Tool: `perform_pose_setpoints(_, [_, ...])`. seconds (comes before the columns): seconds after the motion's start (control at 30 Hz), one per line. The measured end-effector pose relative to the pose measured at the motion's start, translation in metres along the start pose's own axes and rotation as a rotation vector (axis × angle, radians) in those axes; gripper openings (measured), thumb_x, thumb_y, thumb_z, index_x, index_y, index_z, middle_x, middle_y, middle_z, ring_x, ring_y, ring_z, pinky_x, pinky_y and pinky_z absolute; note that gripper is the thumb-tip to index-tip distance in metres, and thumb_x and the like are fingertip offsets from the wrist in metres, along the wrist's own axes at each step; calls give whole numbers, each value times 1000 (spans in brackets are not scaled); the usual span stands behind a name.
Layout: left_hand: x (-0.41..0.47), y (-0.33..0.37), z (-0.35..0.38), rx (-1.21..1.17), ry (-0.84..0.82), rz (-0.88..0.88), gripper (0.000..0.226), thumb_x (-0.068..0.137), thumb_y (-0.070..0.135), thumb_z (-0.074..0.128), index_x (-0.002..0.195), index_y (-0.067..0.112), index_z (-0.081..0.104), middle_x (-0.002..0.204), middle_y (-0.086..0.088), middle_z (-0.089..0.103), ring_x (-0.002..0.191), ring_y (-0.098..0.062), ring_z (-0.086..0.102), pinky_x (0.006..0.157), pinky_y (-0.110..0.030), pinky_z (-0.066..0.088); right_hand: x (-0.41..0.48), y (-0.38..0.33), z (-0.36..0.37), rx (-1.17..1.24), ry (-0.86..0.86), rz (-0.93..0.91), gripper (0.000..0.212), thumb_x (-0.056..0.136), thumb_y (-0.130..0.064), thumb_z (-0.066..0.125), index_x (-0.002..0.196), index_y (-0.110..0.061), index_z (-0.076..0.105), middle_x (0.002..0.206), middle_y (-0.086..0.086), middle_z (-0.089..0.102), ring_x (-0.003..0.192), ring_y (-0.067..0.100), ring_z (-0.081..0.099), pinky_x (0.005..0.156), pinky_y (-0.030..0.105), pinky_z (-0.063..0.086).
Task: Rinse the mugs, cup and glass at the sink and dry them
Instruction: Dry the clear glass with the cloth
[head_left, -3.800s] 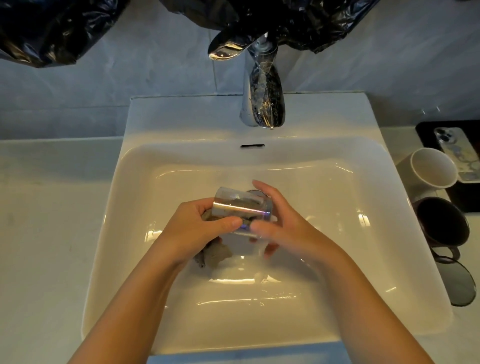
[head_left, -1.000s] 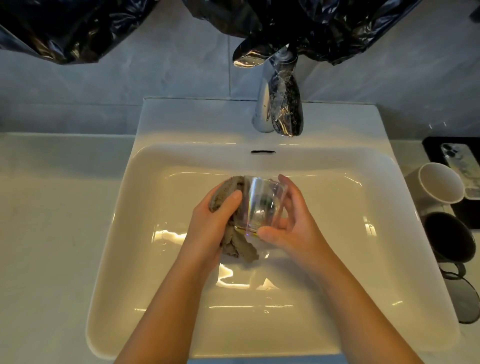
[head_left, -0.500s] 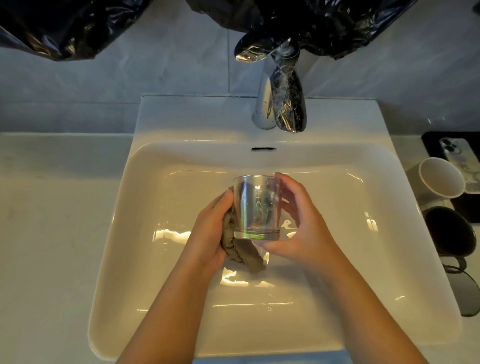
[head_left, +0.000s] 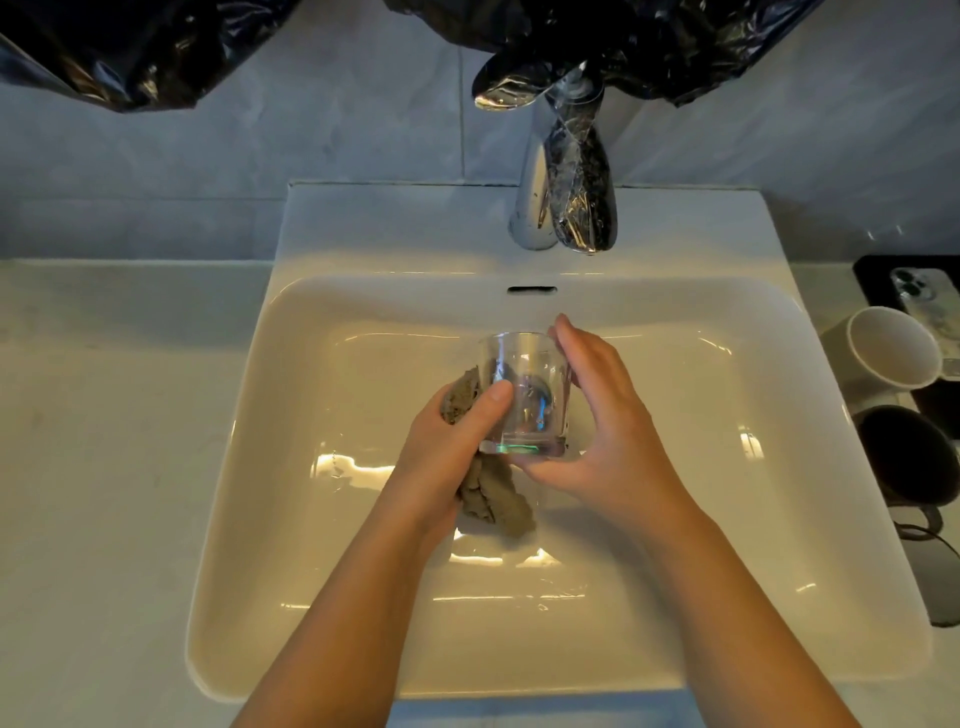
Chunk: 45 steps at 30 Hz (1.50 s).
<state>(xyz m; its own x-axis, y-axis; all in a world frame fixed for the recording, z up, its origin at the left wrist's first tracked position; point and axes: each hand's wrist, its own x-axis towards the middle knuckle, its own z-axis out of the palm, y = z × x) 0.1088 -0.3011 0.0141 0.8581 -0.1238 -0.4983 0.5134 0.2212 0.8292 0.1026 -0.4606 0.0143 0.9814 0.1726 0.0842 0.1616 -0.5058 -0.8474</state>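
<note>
Over the basin: we hold the glass (head_left: 524, 395) upright above the middle of the sink (head_left: 363, 228), clear of its floor, just nearer us than the overflow slot (head_left: 531, 289).
Right grip (head_left: 608, 431): wide, and grasping the glass; our fingers curve round its right wall up to the rim, and the thumb lies along the thick base.
Left grip (head_left: 447, 447): clenched round the cloth (head_left: 493, 499), with the thumb pressed on the glass's near wall.
Cloth: a grey-brown rag, bunched; one end sticks up beside the glass on its left, the other hangs below our palm.
Glass, contents: clear walls; a dark shape shows through them, and we cannot tell whether it lies inside or behind.
Sink, contents: bright glints on the basin floor under our wrists.
Tap (head_left: 561, 171): chrome, at the back of the sink, partly wrapped in crinkled film.
White mug (head_left: 891, 348): on the desk (head_left: 104, 467) to the right of the sink, on its side, mouth towards us; only white shows inside.
Dark mug (head_left: 904, 452): just beside the white one, nearer us; its inside is too dark to read.
Phone (head_left: 919, 296): behind the white mug, on a black tray (head_left: 872, 275).
Black plastic sheet (head_left: 130, 47): hanging across the top, against the tiled wall.
</note>
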Motion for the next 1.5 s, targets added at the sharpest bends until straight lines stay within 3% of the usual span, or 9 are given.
perform_pose_setpoints(0.17, [1, 2, -1, -128, -55, -91, 49, 78, 43, 72, 112, 9, 67, 102, -15, 72, 88, -24, 69, 72, -31, 58, -4, 3, -2, 224, -18, 81, 113, 61, -12, 93, 141, -49, 22, 150, -21, 36, 135, -8, 38, 106, 14, 38])
perform_pose_setpoints(0.27, [0, 3, -1, -178, -91, -129, 59, 73, 49, 70, 115, 8, 67, 110, -19, 69, 95, -26, 66, 85, -36, 54, -3, 6, -3, 239, -8, 80, 110, 57, -10, 94, 139, -45, 30, 145, -19, 43, 133, -1, 45, 103, 16, 43])
perform_pose_setpoints(0.5, [3, 8, -8, -280, 77, -67, 54, 100, 49, 33, 116, 10, 67, 111, -12, 71, 104, -28, 68, 84, -39, 54, -11, 5, 2, 90, -152, 10, 107, 61, -24, 93, 142, -44, 27, 144, -21, 39, 135, 0, 40, 106, 14, 37])
perform_pose_setpoints(0.67, [1, 7, 0, -61, 12, -72, 51, 100, 46, 34, 106, 10, 70, 88, -8, 75, 76, -21, 71, 66, -28, 56, -6, 3, 3, -2, -39, -15, 106, 62, -23, 93, 141, -42, 24, 138, -15, 35, 126, -19, 31, 95, -3, 28])
perform_pose_setpoints(0.8, [3, 2, -1, 95, -4, 32, 64, 77, 62, 58, 118, 13, 64, 106, -12, 72, 98, -29, 69, 82, -40, 55, -1, 4, 4, -98, 14, -74, 109, 63, -27, 92, 146, -39, 21, 137, -19, 30, 126, -24, 24, 96, -4, 25])
perform_pose_setpoints(0.93, [3, -2, -5, 56, -19, 32, 78, 58, 52, 76, 123, 13, 57, 109, -13, 71, 97, -31, 70, 79, -41, 57, -3, 2, 3, -73, 10, -96, 110, 67, -31, 90, 150, -37, 18, 143, -22, 31, 135, -17, 24, 102, 0, 25])
perform_pose_setpoints(1.13, [1, 3, -3, -177, -158, -103, 39, 77, 43, 61, 102, 14, 70, 96, -10, 73, 81, -21, 71, 73, -30, 59, -8, 0, 1, 334, -56, 51, 124, 63, -10, 91, 150, -42, 9, 158, -24, 24, 143, -4, 28, 109, 13, 32])
perform_pose_setpoints(1.4, [2, 8, -5, -201, -105, -99, 58, 74, 59, 60, 108, 14, 71, 107, -13, 70, 96, -24, 68, 86, -40, 55, -9, 1, 0, 223, -99, 76, 101, 62, -22, 93, 141, -43, 34, 142, -18, 48, 133, 6, 47, 106, 27, 43])
perform_pose_setpoints(1.5, [3, 11, -7, -216, -28, -61, 66, 79, 63, 43, 108, 10, 71, 105, -13, 72, 98, -26, 68, 85, -40, 55, -10, -3, 2, 116, -142, 31, 97, 64, -24, 92, 140, -41, 34, 138, -25, 45, 132, 1, 44, 104, 16, 40])
